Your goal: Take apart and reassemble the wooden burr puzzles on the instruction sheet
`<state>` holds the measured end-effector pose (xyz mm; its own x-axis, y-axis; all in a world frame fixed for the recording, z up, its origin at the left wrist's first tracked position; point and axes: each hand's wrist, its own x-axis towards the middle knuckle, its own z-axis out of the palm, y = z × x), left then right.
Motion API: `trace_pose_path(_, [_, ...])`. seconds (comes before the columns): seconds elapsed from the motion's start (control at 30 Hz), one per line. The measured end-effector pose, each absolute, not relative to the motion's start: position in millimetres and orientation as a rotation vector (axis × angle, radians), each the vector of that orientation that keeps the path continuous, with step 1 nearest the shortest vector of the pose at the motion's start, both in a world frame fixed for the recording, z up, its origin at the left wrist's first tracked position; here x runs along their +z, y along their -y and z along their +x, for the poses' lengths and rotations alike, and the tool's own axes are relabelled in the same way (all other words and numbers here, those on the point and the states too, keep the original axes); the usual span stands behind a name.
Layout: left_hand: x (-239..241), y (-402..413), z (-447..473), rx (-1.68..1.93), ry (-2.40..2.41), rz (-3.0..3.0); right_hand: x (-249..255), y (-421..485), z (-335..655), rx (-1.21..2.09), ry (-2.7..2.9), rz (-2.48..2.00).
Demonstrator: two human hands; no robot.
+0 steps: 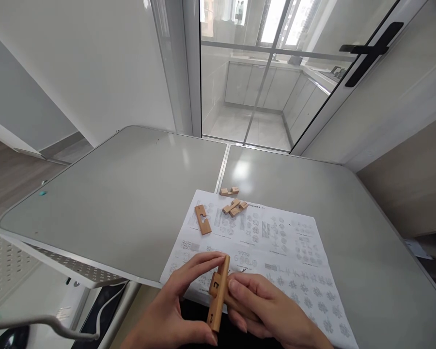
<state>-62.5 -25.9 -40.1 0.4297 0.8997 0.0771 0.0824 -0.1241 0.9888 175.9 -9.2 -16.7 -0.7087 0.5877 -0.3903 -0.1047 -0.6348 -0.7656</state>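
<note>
Near the table's front edge, my left hand [167, 305] grips a long flat wooden puzzle piece [223, 286] by its two ends, between fingertips and thumb. My right hand [276, 308] is closed round a second wooden puzzle piece [241, 308], a bar that meets the flat one crosswise. A marked block end [215, 284] sticks out on the flat piece's left side; whether it belongs to the bar I cannot tell. Below both hands lies a printed sheet [290, 252] with many small line drawings. On its upper left rests a notched flat wooden piece [202, 220].
Two notched wooden pieces [235, 207] lie together at the sheet's top edge, and another notched piece [229, 191] sits just beyond on the grey table [148, 194]. Behind the table stands a glass door [247, 97] with a black handle [372, 51]. A cable [58, 327] runs at lower left.
</note>
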Motion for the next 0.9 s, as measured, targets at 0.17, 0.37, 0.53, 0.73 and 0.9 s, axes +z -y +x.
trace_pose_path(0.17, [-43, 26, -61, 0.873, -0.914, 1.538, -6, 12, 170, 2.271, 0.870, -1.086])
trace_pose_path(0.37, [-43, 25, -61, 0.841, -0.928, 1.565, -4, 13, 168, 2.223, 0.874, -1.137])
trace_pose_path(0.53, [-46, 26, -63, 0.813, -0.933, 1.589, 1, 14, 167, 2.189, 0.911, -1.223])
trace_pose_path(0.73, [-47, 27, -64, 0.803, -0.951, 1.602, 4, 15, 160, 2.140, 0.958, -1.268])
trace_pose_path(0.9, [-45, 27, -63, 0.912, -0.915, 1.568, 1, 13, 160, 2.157, 0.996, -1.197])
